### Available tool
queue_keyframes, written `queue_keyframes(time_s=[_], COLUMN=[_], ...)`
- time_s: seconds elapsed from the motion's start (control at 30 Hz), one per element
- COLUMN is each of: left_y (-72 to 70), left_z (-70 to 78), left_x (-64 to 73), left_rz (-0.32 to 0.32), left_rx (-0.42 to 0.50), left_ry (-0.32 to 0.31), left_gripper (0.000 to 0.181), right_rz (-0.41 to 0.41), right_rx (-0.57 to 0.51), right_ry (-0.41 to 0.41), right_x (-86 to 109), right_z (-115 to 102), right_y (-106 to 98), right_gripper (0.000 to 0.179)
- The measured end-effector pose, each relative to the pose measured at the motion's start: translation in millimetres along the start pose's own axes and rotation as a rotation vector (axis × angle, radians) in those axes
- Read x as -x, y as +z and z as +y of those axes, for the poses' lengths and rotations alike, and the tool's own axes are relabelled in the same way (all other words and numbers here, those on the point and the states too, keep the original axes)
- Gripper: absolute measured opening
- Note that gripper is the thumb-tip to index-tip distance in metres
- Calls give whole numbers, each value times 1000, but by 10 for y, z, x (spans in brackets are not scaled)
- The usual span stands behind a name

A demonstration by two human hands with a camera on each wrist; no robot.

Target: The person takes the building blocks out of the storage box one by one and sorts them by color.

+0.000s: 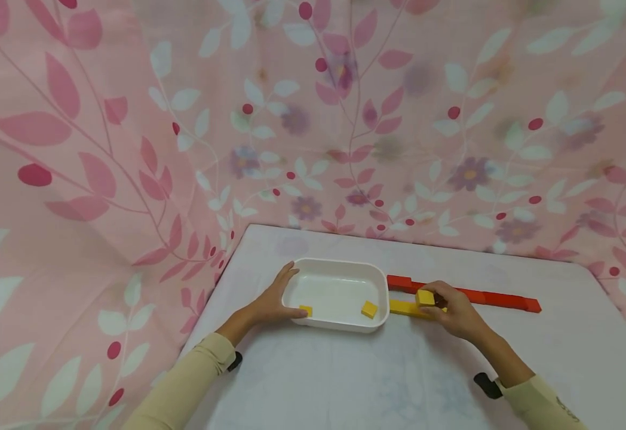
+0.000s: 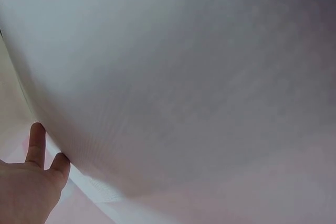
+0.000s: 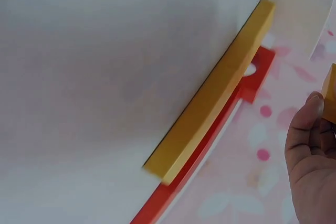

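Observation:
My left hand [image 1: 271, 301] holds the left end of a white rectangular tray [image 1: 340, 326], its thumb over the near rim and its fingers at the far left corner. Inside the tray lie two yellow blocks: one [image 1: 369, 309] near the right end, another [image 1: 307, 310] beside the thumb and partly hidden by it. To the right of the tray, my right hand [image 1: 458, 313] pinches a yellow block [image 1: 424, 298] between thumb and fingers. The held block overlaps a row of yellow blocks [image 1: 401, 307] in the head view; the hand hides that row's right part.
Behind the yellow row runs a longer line of red blocks [image 1: 501, 299], starting by the tray's right side. A white cloth covers the table [image 1: 334, 376]. Pink floral fabric [image 1: 377, 149] hangs behind and along the left.

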State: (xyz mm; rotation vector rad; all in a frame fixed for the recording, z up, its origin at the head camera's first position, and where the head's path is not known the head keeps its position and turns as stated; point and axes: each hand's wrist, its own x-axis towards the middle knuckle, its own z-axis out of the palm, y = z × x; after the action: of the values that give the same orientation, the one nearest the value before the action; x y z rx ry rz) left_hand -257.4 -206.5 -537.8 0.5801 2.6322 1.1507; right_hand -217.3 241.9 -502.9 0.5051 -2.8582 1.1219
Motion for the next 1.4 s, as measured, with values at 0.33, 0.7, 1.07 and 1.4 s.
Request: queue_keyframes(time_s=[0.33,0.7,1.07,1.4], left_y=[-13,58,34,21], left_z=[18,-26,-13,-21], left_x=[-1,31,0,-8], left_rz=[4,-8,6,12], left_rx=[3,11,9,7], left_ry=[6,-3,28,2], left_gripper=[114,114,113,113], right_rz=[37,-6,-106,-128], right_rx=[84,125,121,71], right_ry=[98,199,286,263], right_x=[264,491,456,388], right_z=[357,789,1006,1028], right_y=[-378,-492,-505,-415], right_gripper=[40,44,52,51])
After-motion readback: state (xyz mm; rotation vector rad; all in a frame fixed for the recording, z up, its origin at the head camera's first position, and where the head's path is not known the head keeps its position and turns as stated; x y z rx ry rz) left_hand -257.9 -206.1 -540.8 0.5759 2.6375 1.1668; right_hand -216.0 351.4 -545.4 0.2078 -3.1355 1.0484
